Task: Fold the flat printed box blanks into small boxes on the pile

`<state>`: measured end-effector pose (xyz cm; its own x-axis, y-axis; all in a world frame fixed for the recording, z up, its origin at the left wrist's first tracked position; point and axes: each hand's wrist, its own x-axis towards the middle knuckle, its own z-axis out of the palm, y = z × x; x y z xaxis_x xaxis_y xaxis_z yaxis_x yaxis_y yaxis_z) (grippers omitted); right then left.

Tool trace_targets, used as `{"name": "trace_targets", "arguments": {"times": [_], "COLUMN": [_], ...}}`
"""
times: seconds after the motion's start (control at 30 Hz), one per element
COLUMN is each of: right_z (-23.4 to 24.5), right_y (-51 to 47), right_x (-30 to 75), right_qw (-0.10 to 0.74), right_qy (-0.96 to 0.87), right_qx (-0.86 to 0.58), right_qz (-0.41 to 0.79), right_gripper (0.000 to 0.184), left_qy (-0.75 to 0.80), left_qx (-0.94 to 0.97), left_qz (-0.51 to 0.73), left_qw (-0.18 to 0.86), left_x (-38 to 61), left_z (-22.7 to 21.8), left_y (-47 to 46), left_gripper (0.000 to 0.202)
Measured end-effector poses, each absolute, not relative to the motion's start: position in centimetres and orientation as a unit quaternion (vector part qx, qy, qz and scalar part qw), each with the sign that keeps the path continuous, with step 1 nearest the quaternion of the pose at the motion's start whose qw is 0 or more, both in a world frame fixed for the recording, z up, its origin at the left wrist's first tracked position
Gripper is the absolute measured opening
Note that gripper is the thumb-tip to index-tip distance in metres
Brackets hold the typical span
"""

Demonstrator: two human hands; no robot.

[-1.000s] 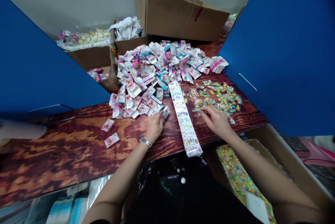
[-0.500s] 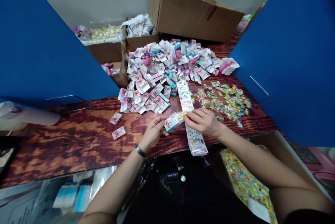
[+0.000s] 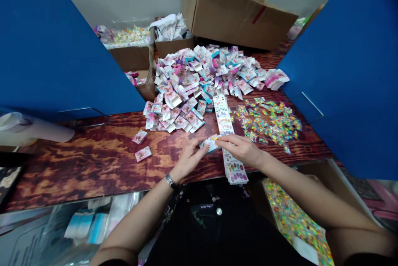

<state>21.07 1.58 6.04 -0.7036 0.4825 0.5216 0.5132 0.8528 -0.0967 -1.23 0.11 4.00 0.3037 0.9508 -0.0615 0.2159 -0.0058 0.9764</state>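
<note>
My left hand point(image 3: 189, 158) is closed round a small printed cardboard box point(image 3: 209, 144), white with a light-blue side. My right hand point(image 3: 244, 149) has its fingertips pinched at the box's right end, on a small clear packet point(image 3: 216, 137) of which only a yellow bit shows. Below the right hand lies a long stack of sticker strips point(image 3: 223, 120), partly covered by that hand. To the right is a spread of small packets point(image 3: 270, 120) with coloured pieces. Two small boxes point(image 3: 143, 154) lie flat to the left of my left hand.
A large heap of small printed boxes point(image 3: 189, 87), many with open flaps, fills the table's back. Behind it stand cardboard cartons point(image 3: 239, 17). Blue panels point(image 3: 68, 50) with metal handles flank both sides. An open drawer point(image 3: 298, 220) of coloured packets is at lower right.
My right hand has brought the packet up to the box's end, and less of the packet shows. The left hand has turned the box, its thumb now across the front. The view has shifted slightly.
</note>
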Motion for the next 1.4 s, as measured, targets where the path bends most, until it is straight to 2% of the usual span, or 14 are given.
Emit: {"name": "trace_targets", "arguments": {"times": [0.1, 0.2, 0.33, 0.53, 0.7, 0.93, 1.13, 1.27, 1.4], "right_z": [5.6, 5.3, 4.9, 4.7, 5.7, 5.4, 6.4, 7.2, 7.3], "right_y": [1.1, 0.5, 0.0, 0.3, 0.1, -0.1, -0.3, 0.0, -0.3], "right_x": [20.9, 20.7, 20.8, 21.1, 20.4, 19.9, 19.7, 19.2, 18.3], "right_qw": [0.269, 0.256, 0.241, 0.261, 0.273, 0.338, 0.351, 0.312, 0.272], "right_qy": [-0.929, -0.927, -0.915, -0.925, -0.918, -0.885, -0.85, -0.834, -0.813], "right_qx": [-0.25, -0.267, -0.318, -0.275, -0.283, -0.312, -0.366, -0.437, -0.499], "right_qz": [-0.052, -0.056, -0.062, -0.022, -0.042, 0.076, 0.139, 0.126, 0.125], "right_gripper": [0.028, 0.028, 0.032, 0.03, 0.026, 0.028, 0.024, 0.01, 0.011], "left_qy": [0.457, 0.442, 0.437, 0.425, 0.435, 0.449, 0.443, 0.45, 0.456], "left_qx": [0.743, 0.79, 0.806, 0.824, 0.827, 0.808, 0.808, 0.807, 0.81], "left_qz": [0.319, 0.3, 0.292, 0.282, 0.304, 0.333, 0.346, 0.366, 0.367], "left_qw": [0.37, 0.301, 0.273, 0.248, 0.183, 0.187, 0.178, 0.108, 0.042], "left_x": [-1.2, -1.2, -1.2, -1.1, -1.1, -1.3, -1.2, -0.7, -0.4], "left_z": [4.0, 3.6, 3.3, 3.2, 2.9, 2.9, 2.6, 2.2, 2.0], "left_y": [-0.1, -0.1, -0.1, -0.1, 0.0, 0.1, -0.2, -0.8, -1.0], "left_gripper": [0.047, 0.045, 0.045, 0.039, 0.039, 0.038, 0.039, 0.043, 0.042]}}
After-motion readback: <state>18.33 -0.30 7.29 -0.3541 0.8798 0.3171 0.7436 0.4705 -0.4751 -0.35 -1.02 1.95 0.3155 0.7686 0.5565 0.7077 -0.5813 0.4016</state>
